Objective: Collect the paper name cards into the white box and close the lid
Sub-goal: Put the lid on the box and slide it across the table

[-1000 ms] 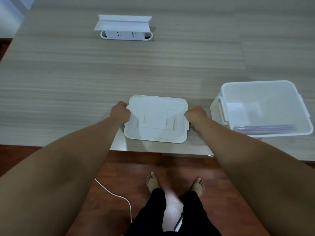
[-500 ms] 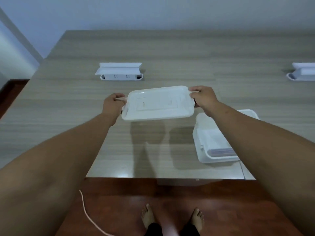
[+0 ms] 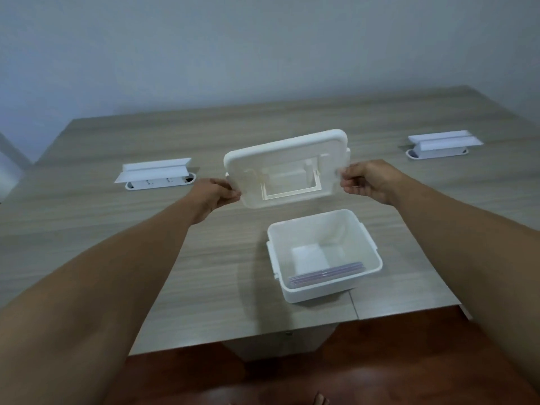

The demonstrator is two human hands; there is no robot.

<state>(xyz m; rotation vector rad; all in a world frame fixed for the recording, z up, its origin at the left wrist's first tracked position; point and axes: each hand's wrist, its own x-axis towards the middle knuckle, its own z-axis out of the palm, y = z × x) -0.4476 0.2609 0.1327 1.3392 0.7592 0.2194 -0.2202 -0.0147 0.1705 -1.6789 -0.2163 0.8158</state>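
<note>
Head view.

Item 1: lid (image 3: 287, 168), white moulded plastic, rounded rectangle with a raised rim and a recessed rectangular frame at its middle. Held in the air, tilted, above the worktop (image 3: 87, 229) and at 11 o'clock from the box.

Item 2: left hand (image 3: 214, 194), grip closed on the lid's left edge, fingers pinching the rim.

Item 3: right hand (image 3: 366, 179), grip closed on the lid's right edge, fingertips slightly blurred.

Item 4: white box (image 3: 324, 255), smooth plastic, open-topped, rounded corners, small tabs on both short sides. Stands on the worktop near its front edge, at 5 o'clock from the lid.

Item 5: paper name cards (image 3: 327, 274), thin flat stack with pale purple edges, inside the box against its near wall.

Item 6: worktop, matt grey-brown wood-grain laminate.

Item 7: two white socket housings with flipped-up lids, one at 9 o'clock (image 3: 156, 173), one at 2 o'clock (image 3: 441, 144), from the held lid.

Item 8: floor (image 3: 380, 361), glossy red-brown wood.
</note>
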